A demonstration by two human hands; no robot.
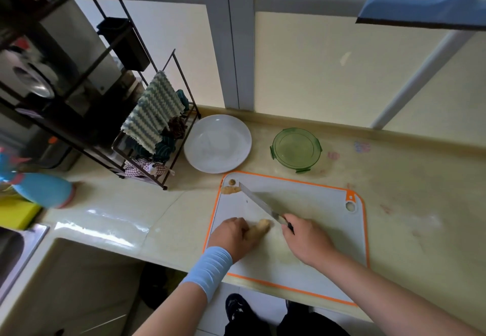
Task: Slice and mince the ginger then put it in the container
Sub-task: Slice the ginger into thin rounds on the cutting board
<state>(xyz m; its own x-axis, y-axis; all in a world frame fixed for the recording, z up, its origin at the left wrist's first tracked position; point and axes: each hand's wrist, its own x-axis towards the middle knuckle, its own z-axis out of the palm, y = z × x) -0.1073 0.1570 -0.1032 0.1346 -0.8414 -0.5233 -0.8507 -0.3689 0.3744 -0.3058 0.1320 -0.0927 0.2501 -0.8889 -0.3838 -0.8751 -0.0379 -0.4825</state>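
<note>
A knobbly piece of ginger lies on the white, orange-rimmed cutting board. My left hand grips its near end. My right hand holds a knife by the handle, and the blade points up and left over the board, its tip beside two small ginger offcuts at the board's far left corner. The green round container stands open on the counter behind the board.
A white plate sits left of the container. A black wire rack with cloths stands further left, with a sink at the lower left. A window wall runs behind the counter. The counter's front edge passes under the board.
</note>
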